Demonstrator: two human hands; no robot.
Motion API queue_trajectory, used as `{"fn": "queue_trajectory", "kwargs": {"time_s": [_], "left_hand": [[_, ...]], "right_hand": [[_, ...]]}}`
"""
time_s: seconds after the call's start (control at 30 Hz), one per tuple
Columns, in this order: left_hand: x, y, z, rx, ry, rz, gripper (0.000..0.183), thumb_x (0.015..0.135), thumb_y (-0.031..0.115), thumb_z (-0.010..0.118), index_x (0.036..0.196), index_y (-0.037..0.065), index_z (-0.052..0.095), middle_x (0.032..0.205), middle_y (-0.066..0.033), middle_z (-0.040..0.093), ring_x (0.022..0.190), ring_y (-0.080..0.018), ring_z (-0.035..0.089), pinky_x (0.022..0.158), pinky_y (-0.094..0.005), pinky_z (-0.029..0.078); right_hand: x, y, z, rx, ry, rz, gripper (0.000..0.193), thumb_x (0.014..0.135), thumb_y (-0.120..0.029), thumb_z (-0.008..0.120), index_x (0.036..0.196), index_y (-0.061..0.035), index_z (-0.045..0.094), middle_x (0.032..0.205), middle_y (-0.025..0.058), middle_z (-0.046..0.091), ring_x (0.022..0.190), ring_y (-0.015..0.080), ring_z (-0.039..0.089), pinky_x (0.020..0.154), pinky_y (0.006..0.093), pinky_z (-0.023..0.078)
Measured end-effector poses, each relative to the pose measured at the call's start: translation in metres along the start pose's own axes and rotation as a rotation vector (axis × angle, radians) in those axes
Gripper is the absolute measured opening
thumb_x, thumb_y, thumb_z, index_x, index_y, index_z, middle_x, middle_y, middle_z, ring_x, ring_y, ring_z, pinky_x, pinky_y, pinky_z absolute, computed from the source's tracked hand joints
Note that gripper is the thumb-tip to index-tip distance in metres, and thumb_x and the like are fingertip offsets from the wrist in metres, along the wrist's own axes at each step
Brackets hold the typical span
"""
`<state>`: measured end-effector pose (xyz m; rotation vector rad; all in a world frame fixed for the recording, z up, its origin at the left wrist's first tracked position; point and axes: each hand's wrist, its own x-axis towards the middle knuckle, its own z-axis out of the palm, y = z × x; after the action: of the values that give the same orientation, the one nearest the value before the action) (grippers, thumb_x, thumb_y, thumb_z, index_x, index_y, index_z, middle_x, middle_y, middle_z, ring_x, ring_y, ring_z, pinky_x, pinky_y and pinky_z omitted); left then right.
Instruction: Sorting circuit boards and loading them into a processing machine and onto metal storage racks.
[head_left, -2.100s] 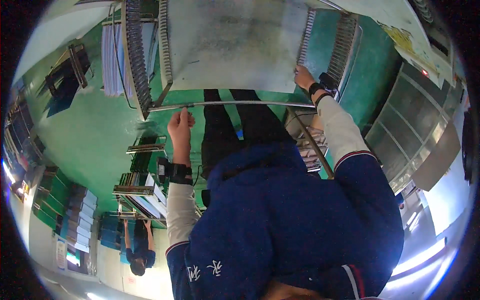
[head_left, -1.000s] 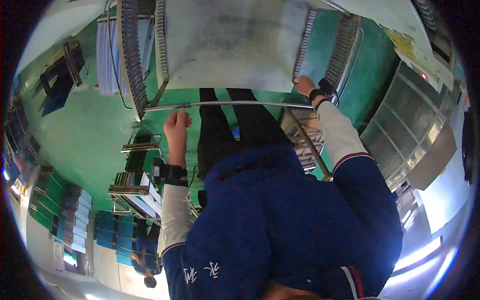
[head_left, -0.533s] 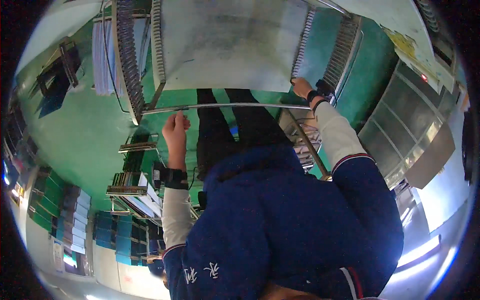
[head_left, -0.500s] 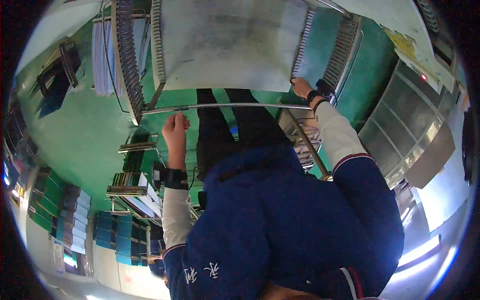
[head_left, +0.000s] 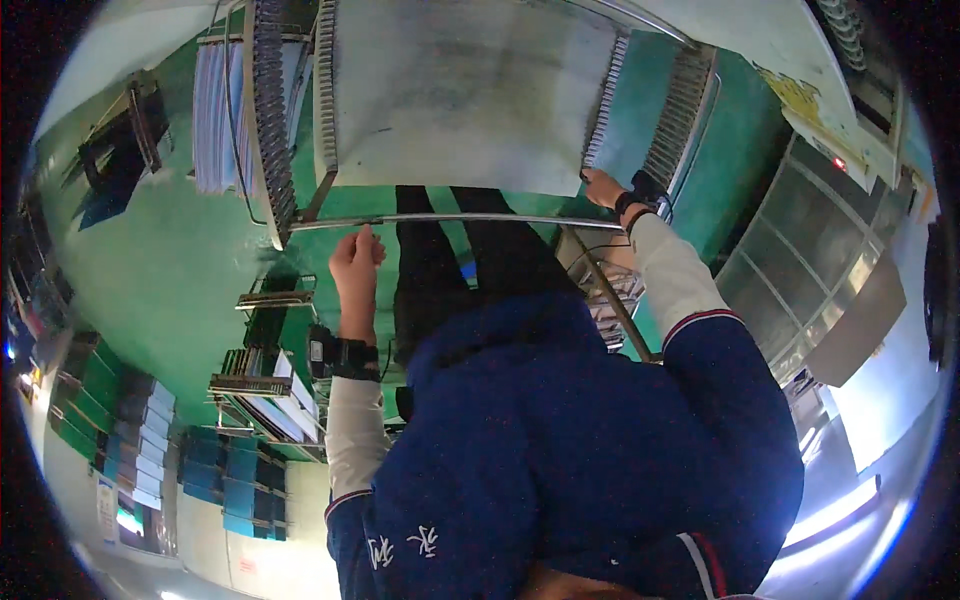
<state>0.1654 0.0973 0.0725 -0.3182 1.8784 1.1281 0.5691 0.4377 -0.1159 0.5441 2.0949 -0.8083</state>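
Observation:
A large flat grey sheet [head_left: 460,110] lies across a rack in front of me, between two coil-like toothed side strips. Its near right corner is pinched by my right hand [head_left: 603,188], thumb and fingers closed at the edge. My left hand [head_left: 357,260] is held just on my side of the rack's metal bar [head_left: 460,217], near its left end. The fingers there curl in loosely, and I see nothing in them. Both wrists wear black bands, the left one with a small black box.
Toothed rack sides stand at left [head_left: 268,120] and right [head_left: 680,115]. A rack of upright pale sheets [head_left: 217,115] is beyond the left side. Slotted holders with panels [head_left: 265,390] stand by my left arm. A wire-mesh panel [head_left: 800,250] is at right.
The view has shifted slightly, so the rack and sheet sit a little lower in the picture. My right hand stays at the sheet's corner; my left hand remains curled near the bar.

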Motion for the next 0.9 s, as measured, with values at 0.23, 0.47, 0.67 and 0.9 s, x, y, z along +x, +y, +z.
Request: {"fn": "queue_trajectory", "kwargs": {"time_s": [0.23,0.47,0.67,0.9], "left_hand": [[-0.006,0.013,-0.004,0.024,-0.007,-0.049,0.031,0.096,0.025,0.060,0.088,-0.004,0.064,0.072,-0.0053,0.063,0.064,-0.0106,0.058,0.057,-0.0247,0.042],[-0.005,0.016,-0.005,0.082,-0.021,-0.038,0.031,0.097,0.025,0.059,0.087,-0.004,0.064,0.071,-0.0047,0.063,0.063,-0.0108,0.058,0.057,-0.0250,0.043],[0.002,0.012,0.003,0.072,-0.036,-0.030,0.031,0.097,0.025,0.059,0.086,-0.004,0.064,0.069,-0.0053,0.063,0.061,-0.0103,0.056,0.054,-0.0253,0.042],[-0.006,0.001,-0.010,-0.018,0.060,-0.040,0.033,0.097,0.024,0.059,0.084,-0.006,0.061,0.069,-0.0072,0.061,0.058,-0.0105,0.053,0.053,-0.0264,0.042]], "right_hand": [[0.005,0.017,0.006,0.003,-0.155,0.124,0.034,0.080,-0.003,0.053,0.114,-0.0054,0.061,0.101,0.0240,0.066,0.092,0.0438,0.062,0.076,0.0481,0.049],[0.009,0.013,0.011,-0.065,-0.053,0.091,0.014,0.075,-0.015,0.061,0.079,-0.0101,0.073,0.093,0.0074,0.067,0.093,0.0309,0.064,0.075,0.0445,0.051],[0.002,0.018,0.018,-0.086,-0.052,0.038,0.037,0.082,-0.005,0.055,0.118,-0.0031,0.060,0.083,0.0224,0.066,0.084,0.0406,0.064,0.070,0.0472,0.049],[0.016,-0.043,-0.014,0.041,-0.223,0.279,0.042,0.088,-0.008,0.057,0.130,-0.0011,0.051,0.087,0.0146,0.068,0.078,0.0298,0.064,0.071,0.0400,0.050]]}}
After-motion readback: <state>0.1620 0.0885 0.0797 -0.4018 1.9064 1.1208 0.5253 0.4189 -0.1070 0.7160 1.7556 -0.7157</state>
